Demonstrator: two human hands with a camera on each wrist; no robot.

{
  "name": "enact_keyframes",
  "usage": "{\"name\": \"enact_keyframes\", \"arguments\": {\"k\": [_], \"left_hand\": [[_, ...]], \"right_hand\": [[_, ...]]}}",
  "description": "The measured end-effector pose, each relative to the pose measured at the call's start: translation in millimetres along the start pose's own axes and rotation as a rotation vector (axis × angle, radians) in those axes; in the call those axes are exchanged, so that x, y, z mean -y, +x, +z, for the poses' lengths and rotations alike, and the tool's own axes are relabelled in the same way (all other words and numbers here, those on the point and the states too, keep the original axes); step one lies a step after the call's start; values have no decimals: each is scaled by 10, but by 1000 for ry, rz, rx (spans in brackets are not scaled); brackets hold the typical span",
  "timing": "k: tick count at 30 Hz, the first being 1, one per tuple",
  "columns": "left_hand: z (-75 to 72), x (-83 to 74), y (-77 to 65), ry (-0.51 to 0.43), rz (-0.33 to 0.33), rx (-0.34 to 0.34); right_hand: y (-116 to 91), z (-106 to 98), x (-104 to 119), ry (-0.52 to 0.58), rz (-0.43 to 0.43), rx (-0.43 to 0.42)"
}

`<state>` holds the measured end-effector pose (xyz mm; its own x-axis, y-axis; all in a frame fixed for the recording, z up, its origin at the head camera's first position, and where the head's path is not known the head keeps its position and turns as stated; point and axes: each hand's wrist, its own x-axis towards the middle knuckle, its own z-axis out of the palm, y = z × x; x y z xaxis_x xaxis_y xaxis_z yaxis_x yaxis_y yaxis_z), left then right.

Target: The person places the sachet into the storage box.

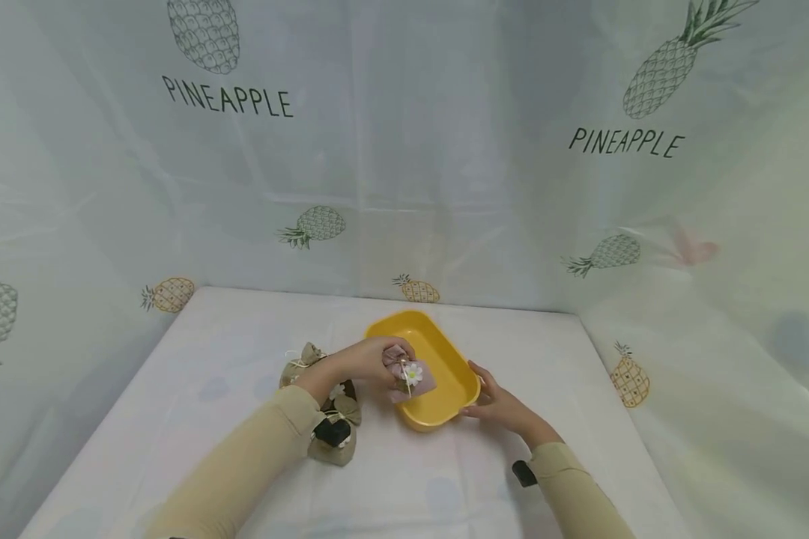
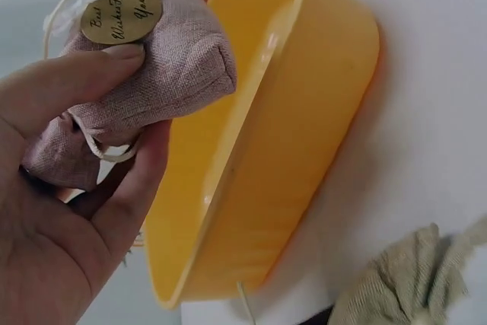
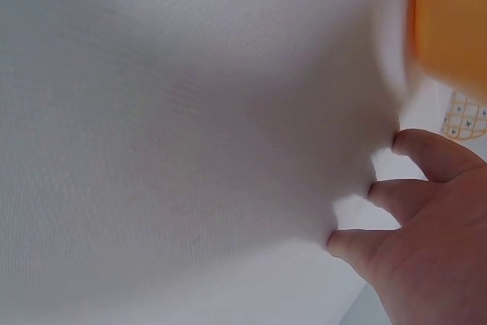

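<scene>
My left hand (image 1: 371,361) holds a mauve cloth drawstring pouch (image 1: 418,382) over the near left side of a yellow plastic tub (image 1: 438,397). Close up in the left wrist view, thumb and fingers grip the pouch (image 2: 179,58), which bears a gold "Best Wishes For You" sticker (image 2: 122,14) and a white cord. In the head view a white flower decorates it. At the tub's right corner is my right hand (image 1: 502,408), thumb and fingers spread about the corner. Its fingertips (image 3: 407,142) reach down to the white tablecloth in the right wrist view, beside the tub (image 3: 453,20).
Several khaki drawstring pouches (image 1: 333,449) lie in a group left of the tub, partly under my left forearm. A white cloth covers the table (image 1: 404,486). Behind and at the sides hangs a pale curtain (image 1: 431,150) printed with pineapples.
</scene>
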<state>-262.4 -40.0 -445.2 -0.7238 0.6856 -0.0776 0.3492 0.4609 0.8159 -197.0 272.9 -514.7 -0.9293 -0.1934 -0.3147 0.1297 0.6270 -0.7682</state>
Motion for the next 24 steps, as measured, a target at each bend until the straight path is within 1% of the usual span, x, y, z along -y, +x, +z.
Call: {"name": "enact_keyframes", "arguments": {"k": [4,7,9,12,16,22,24], "left_hand": [[97,7,176,11,13,8],[191,9,278,7,19,17],[256,11,335,21,23,41],[349,16,403,37,29,101],[444,12,454,96,19,149],[540,21,472,177,1,165],[562,26,476,201,3,172]], "right_hand": [[-10,-5,-10,3,2,-3],[-11,1,-12,8,-4,-3],[-13,5,-13,9,-6,-3],[-12,8,-21,4,-12,-6],[-7,15,-25,-2,-16,-12],[-5,19,-30,7,-5,-14],[-4,15,-39,8,-3,-14]]}}
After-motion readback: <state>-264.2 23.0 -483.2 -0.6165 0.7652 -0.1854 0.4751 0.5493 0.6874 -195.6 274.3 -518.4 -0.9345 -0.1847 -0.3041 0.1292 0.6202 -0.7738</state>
